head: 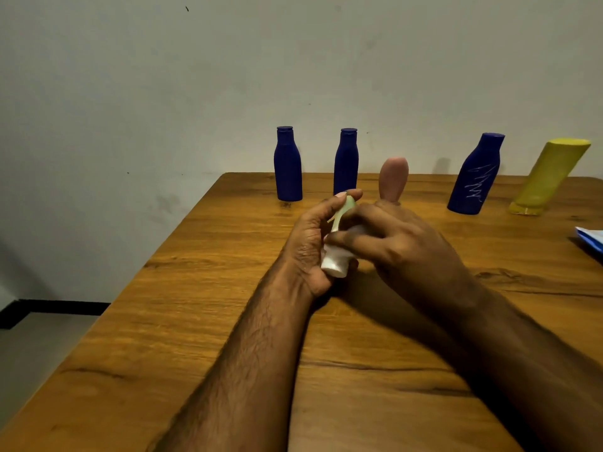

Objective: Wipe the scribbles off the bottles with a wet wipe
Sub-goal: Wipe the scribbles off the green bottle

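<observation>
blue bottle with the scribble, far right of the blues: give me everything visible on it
The scribbled blue bottle is dark blue, looks like matte plastic, with a narrow neck and a flat blue cap, closed. A pale zigzag scribble runs down its front, not yet wiped. It stands on the wooden table near the back edge; its lean may be lens distortion. The pink bottle is to its left, the yellow bottle to its right. Nothing touches it but the table.

Three blue bottles (288, 164), two hands (310, 243).

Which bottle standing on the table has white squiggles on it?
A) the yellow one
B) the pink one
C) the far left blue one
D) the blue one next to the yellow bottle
D: the blue bottle beside the yellow bottle shows white zigzag scribbles on its front.
</observation>
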